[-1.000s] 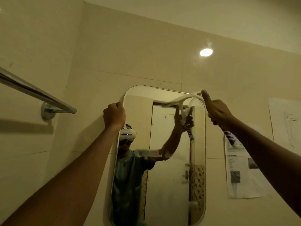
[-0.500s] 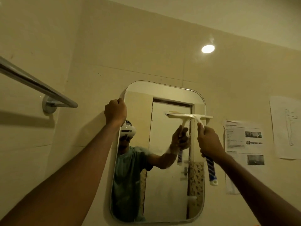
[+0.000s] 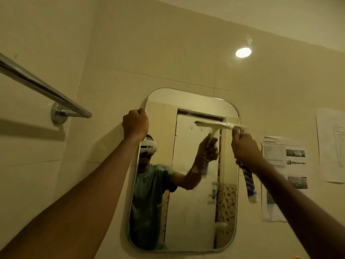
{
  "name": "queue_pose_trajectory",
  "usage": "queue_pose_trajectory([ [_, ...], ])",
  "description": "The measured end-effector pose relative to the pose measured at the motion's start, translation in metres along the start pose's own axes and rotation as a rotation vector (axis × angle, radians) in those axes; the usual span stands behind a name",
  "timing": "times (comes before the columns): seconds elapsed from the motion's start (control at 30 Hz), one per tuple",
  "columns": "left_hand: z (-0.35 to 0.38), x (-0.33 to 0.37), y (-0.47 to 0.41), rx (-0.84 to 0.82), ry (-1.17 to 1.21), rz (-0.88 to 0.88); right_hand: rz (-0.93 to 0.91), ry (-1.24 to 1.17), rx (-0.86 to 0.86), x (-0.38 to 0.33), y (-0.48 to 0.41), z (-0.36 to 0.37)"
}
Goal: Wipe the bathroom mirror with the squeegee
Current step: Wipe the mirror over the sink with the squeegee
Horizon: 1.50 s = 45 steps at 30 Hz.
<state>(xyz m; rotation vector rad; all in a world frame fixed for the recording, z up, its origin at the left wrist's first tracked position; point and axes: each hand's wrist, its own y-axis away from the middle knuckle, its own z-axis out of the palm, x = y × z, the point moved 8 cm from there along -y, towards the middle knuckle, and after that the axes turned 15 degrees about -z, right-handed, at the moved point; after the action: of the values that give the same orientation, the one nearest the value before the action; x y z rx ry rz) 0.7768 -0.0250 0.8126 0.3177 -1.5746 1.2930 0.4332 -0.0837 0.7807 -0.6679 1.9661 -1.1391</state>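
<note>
- While the right hand (image 3: 246,150) grasps the squeegee (image 3: 220,125) at its neck, just under the blade, the blue-striped handle (image 3: 249,182) hangs below the fist, outside the mirror's right edge;
- the blade lies close to level, long axis running left to right, across the upper right part of the mirror (image 3: 190,212); its right end overhangs the rim onto the wall; whether the rubber is pressed onto the glass I cannot tell;
- the left hand (image 3: 135,124) is clenched over the mirror's upper left rim, gripping it as far as I can judge, well apart from the blade's left tip;
- the right hand is therefore the working one; its forearm rises from the lower right, so a pull straight down toward the body looks the natural stroke;
- open glass runs below the blade to the bottom rim; only a narrow band lies above it;
- the blade spans only the right side of the width; the left side, below the left hand, would need its own pass;
- papers (image 3: 285,156) are stuck on the wall just beside the right rim, behind the hanging handle, which might catch them; the towel rail (image 3: 43,90) is well clear on the left.
</note>
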Motion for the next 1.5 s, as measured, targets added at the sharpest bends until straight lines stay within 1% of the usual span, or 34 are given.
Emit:
queue_pose_trajectory([
  [0.1, 0.001, 0.0, 0.0, 0.0, -0.008, 0.017, 0.073, -0.028, -0.069, 0.01, 0.048, 0.018],
  [0.17, -0.001, 0.002, 0.0, 0.002, -0.014, 0.023, 0.085, -0.006, -0.122, 0.0, 0.051, 0.015],
  [0.23, -0.002, 0.002, 0.001, -0.006, -0.021, 0.017, 0.045, 0.032, -0.118, -0.017, 0.025, 0.0],
  [0.3, -0.002, 0.002, 0.001, -0.007, -0.019, 0.015, 0.015, 0.06, -0.06, -0.038, -0.015, -0.018],
  [0.37, -0.002, 0.0, 0.0, -0.008, -0.016, 0.015, 0.023, 0.05, -0.007, -0.056, -0.048, -0.031],
  [0.47, 0.0, -0.002, -0.004, -0.019, -0.004, 0.006, -0.001, 0.06, -0.039, -0.061, -0.056, -0.028],
  [0.53, 0.0, -0.001, -0.006, -0.02, -0.01, 0.018, -0.024, 0.092, -0.094, -0.048, -0.028, -0.011],
  [0.63, -0.001, 0.0, -0.003, -0.024, -0.016, 0.025, 0.093, 0.038, -0.115, -0.002, 0.043, 0.017],
  [0.7, -0.001, 0.001, -0.001, -0.017, -0.023, 0.029, 0.145, 0.017, -0.174, 0.009, 0.079, 0.027],
  [0.73, -0.002, 0.002, -0.001, -0.013, -0.026, 0.03, 0.144, 0.013, -0.207, 0.008, 0.083, 0.027],
  [0.8, -0.002, 0.002, -0.001, -0.016, -0.032, 0.032, 0.113, 0.044, -0.2, -0.003, 0.063, 0.015],
  [0.93, -0.001, 0.0, -0.002, -0.018, -0.036, 0.029, 0.084, 0.063, -0.056, -0.035, -0.024, -0.031],
  [1.0, -0.001, 0.0, -0.003, -0.014, -0.033, 0.032, 0.105, 0.06, -0.046, -0.039, -0.043, -0.039],
  [1.03, -0.001, 0.0, -0.004, -0.012, -0.036, 0.033, 0.112, 0.057, -0.069, -0.035, -0.042, -0.037],
  [1.1, -0.001, -0.001, -0.004, -0.009, -0.041, 0.039, 0.104, 0.083, -0.137, -0.023, -0.016, -0.023],
  [1.17, 0.0, -0.001, -0.004, -0.011, -0.035, 0.046, 0.1, 0.11, -0.201, 0.001, 0.034, -0.001],
  [1.23, -0.001, 0.0, -0.001, 0.001, -0.038, 0.05, 0.176, 0.032, -0.218, 0.021, 0.085, 0.011],
  [1.3, -0.002, 0.002, 0.0, 0.005, -0.037, 0.053, 0.227, 0.029, -0.265, 0.026, 0.101, 0.01],
  [1.37, -0.003, 0.002, 0.001, -0.006, -0.029, 0.047, 0.209, 0.07, -0.257, 0.013, 0.076, -0.002],
  [1.47, -0.003, 0.001, -0.001, -0.023, -0.013, 0.039, 0.108, 0.09, -0.097, -0.025, -0.004, -0.031],
  [1.5, -0.003, 0.0, -0.002, -0.027, -0.007, 0.035, 0.084, 0.086, -0.068, -0.036, -0.026, -0.039],
])
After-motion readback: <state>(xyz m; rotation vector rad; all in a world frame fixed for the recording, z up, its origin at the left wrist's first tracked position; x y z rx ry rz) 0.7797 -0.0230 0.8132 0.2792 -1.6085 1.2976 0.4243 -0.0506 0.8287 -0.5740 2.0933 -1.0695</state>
